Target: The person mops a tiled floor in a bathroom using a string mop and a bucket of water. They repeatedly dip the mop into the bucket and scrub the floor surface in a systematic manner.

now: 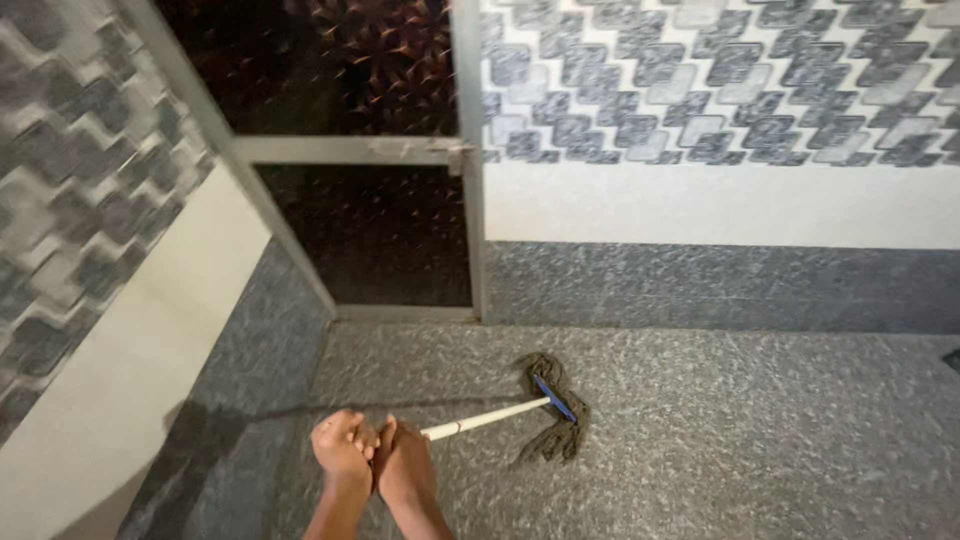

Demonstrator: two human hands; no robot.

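**Technician A:** Grip status: both hands are closed around the near end of the mop handle [487,417]. Left hand [343,446] sits just beside the right hand [403,462], the two touching at the knuckles. Fingers are wrapped fully round the shaft, so the end of the handle is hidden inside the fists.

**Technician B:** Confirm position of the mop, referenced to the door [365,150].

**Technician A:** Handle is white and runs from the hands upward and to the right, at a shallow angle. It ends at a blue clamp bar [554,398], which lies below the door and to the right of its frame post. Mop head [554,415], a dark, brownish bundle of strands, is spread flat on the floor [720,440] under the clamp, well apart from the door's bottom edge.

**Technician B:** Surroundings, same reference?

**Technician A:** Door has a grey metal frame and dark patterned panels, with a latch [455,152] on its right-hand side at the crossbar. Right of the door: wall [720,200] with grey-and-white patterned tiles on top, a plain white band, then a dark speckled skirting at the base. Left of the door: a side wall with the same three bands. Floor is grey and speckled throughout.
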